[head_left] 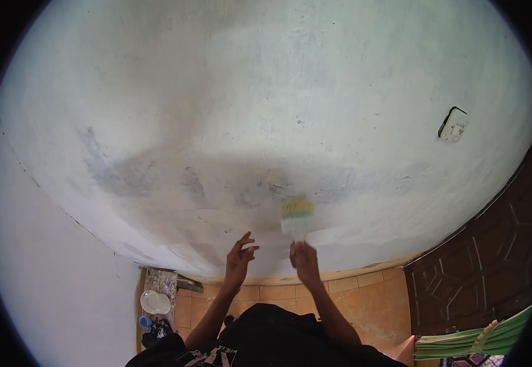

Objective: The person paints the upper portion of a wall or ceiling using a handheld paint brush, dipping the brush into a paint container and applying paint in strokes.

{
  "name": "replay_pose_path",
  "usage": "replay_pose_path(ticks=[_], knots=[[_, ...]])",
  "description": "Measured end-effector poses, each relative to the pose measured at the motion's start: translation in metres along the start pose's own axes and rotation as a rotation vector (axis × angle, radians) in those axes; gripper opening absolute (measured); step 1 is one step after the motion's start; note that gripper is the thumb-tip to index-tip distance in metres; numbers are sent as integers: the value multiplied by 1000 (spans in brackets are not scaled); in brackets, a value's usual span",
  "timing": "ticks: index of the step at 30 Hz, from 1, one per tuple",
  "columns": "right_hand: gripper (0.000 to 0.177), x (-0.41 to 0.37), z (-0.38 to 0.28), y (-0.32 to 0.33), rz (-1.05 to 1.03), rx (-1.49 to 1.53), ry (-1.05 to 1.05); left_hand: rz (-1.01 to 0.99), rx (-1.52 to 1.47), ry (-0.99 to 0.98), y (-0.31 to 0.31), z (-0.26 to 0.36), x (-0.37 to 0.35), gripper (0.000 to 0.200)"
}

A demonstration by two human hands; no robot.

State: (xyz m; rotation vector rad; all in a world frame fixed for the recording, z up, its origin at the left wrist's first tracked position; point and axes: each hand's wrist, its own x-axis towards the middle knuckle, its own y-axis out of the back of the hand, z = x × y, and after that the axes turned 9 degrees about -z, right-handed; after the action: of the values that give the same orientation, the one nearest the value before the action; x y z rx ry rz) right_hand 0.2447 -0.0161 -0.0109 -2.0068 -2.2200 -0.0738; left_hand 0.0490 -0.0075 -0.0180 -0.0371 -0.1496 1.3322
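Note:
My right hand (305,259) is wrapped round the handle of a wide brush (296,219), held upright in front of the wall. The brush is smeared by motion; its head shows yellow at the top, a green band and a whitish lower part. To its left, my left hand (238,262) is raised with fingers apart and nothing in it. Both hands overlap the lower part of the pale wall (315,92) in this view. Grey smudges and rough patches run across the wall above the hands.
A white wall switch or socket (454,126) sits at the right. At lower left a worn bench (161,282) bears white round containers (155,302), a blue cup (145,322) and a black bag (157,332). A dark carved door (471,269), green curtain (474,342) and orange tiles (364,300) are below.

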Motion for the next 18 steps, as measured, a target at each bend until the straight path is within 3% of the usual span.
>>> replay_pose_path(ticks=[2,5,9,11,12,18], knots=[[46,22,-50,3,-15,103,104,7,23,-15,1,10,4,31],[46,38,-50,11,-3,128,123,15,25,-33,-1,11,6,31],[48,28,65,20,33,-138,65,41,-26,-18,-5,3,0,30],[47,-8,103,9,1,-53,42,58,-23,-12,-7,-3,-5,29],[47,-22,97,5,-18,-45,-164,62,-25,0,-6,-5,-9,29],[49,22,-25,7,24,-34,130,58,-9,72,-3,-2,-13,28]])
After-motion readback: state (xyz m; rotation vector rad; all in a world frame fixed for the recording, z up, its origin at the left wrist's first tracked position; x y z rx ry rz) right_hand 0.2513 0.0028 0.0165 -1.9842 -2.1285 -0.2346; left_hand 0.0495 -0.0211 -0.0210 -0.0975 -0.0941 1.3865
